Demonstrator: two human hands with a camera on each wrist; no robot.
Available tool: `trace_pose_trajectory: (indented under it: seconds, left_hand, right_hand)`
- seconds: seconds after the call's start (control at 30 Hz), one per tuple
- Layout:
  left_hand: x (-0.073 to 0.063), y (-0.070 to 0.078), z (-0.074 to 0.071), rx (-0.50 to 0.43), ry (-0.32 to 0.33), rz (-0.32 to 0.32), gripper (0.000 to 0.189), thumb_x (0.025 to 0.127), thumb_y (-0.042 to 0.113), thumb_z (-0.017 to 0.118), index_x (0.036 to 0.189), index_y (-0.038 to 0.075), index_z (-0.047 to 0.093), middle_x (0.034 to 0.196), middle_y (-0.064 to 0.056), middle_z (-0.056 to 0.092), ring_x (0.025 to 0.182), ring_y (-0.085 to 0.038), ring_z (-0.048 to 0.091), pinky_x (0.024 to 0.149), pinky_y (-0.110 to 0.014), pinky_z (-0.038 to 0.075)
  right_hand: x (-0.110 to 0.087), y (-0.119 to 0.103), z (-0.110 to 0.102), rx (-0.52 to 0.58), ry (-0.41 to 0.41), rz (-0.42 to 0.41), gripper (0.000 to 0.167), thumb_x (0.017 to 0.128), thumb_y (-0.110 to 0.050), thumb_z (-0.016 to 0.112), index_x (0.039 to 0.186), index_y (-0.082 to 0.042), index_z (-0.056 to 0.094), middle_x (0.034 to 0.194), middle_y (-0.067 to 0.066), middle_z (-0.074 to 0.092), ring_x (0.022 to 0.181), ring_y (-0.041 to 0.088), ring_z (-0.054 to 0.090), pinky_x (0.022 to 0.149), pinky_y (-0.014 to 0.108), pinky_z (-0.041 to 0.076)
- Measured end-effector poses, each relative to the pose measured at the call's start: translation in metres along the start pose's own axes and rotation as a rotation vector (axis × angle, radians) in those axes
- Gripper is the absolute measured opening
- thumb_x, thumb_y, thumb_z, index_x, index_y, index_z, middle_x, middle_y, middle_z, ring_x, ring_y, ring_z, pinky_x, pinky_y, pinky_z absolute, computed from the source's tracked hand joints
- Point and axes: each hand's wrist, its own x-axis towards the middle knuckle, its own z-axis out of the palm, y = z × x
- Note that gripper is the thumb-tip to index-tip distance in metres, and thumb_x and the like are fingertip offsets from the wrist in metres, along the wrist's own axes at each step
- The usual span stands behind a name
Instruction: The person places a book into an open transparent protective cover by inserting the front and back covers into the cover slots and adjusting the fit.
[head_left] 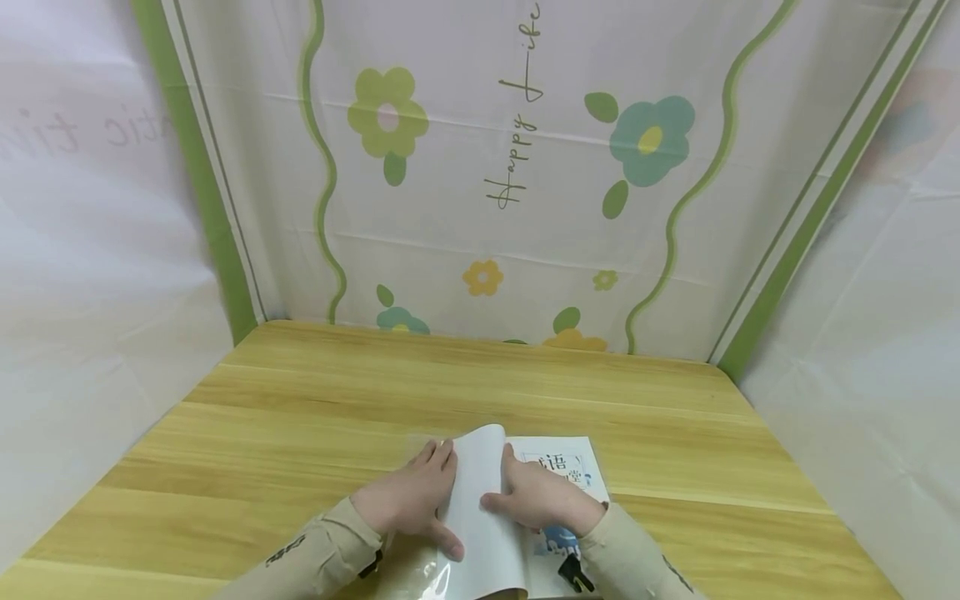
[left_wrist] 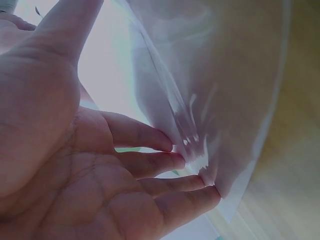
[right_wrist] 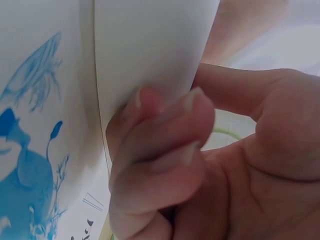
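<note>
A book lies at the table's front edge, its printed page (head_left: 558, 458) showing dark characters and blue artwork. Left of that page a blank white cover leaf (head_left: 480, 500) stands curved up between the hands. My right hand (head_left: 543, 492) grips this leaf, thumb on one face and curled fingers on the other, as the right wrist view shows at the leaf (right_wrist: 155, 45). With fingers extended, my left hand (head_left: 412, 496) lies along the leaf's left side. Its fingertips (left_wrist: 212, 195) press a clear plastic film (left_wrist: 225, 100), which wrinkles around them.
The wood-grain table (head_left: 450, 375) reaches back to a hanging cloth (head_left: 480, 233) printed with flowers. Pale cloth sides (head_left: 97, 292) stand at left and right. Blue artwork (right_wrist: 30, 185) on the printed page lies beside the right fingers in the right wrist view.
</note>
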Motion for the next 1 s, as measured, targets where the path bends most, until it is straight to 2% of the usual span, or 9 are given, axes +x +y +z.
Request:
trace_pose_trajectory:
  seconds: [0.3,0.6,1.0]
  left_hand:
    - [-0.0001,-0.0009,0.0003,0.012,0.013,0.004,0.128,0.061,0.064,0.082,0.142,-0.02,0.029,0.149,-0.036,0.027,0.137,-0.052,0.026,0.112,-0.052,0.026]
    - [0.0009,-0.0012,0.001,-0.004,0.002,0.006,0.129,0.06,0.064,0.082,0.142,-0.02,0.029,0.148,-0.038,0.026,0.137,-0.052,0.025,0.113,-0.052,0.025]
    - [0.0004,0.0002,0.0008,-0.006,0.0,-0.013,0.129,0.059,0.064,0.082,0.143,-0.019,0.03,0.149,-0.037,0.026,0.137,-0.052,0.025,0.113,-0.053,0.025]
  right_hand:
    - [0.0005,-0.0014,-0.0007,0.001,-0.002,-0.002,0.091,0.095,-0.029,0.065,0.147,0.02,0.009,0.061,0.005,0.056,0.047,0.018,0.057,0.042,0.03,0.048]
    - [-0.0032,0.0,-0.0057,0.069,-0.075,-0.002,0.084,0.097,-0.022,0.059,0.148,0.019,0.005,0.052,0.003,0.049,0.039,0.012,0.04,0.037,0.027,0.036]
    - [-0.0026,0.0007,-0.0039,0.06,-0.062,-0.012,0.084,0.097,-0.02,0.061,0.146,0.02,0.007,0.05,0.001,0.047,0.037,0.011,0.039,0.036,0.024,0.035]
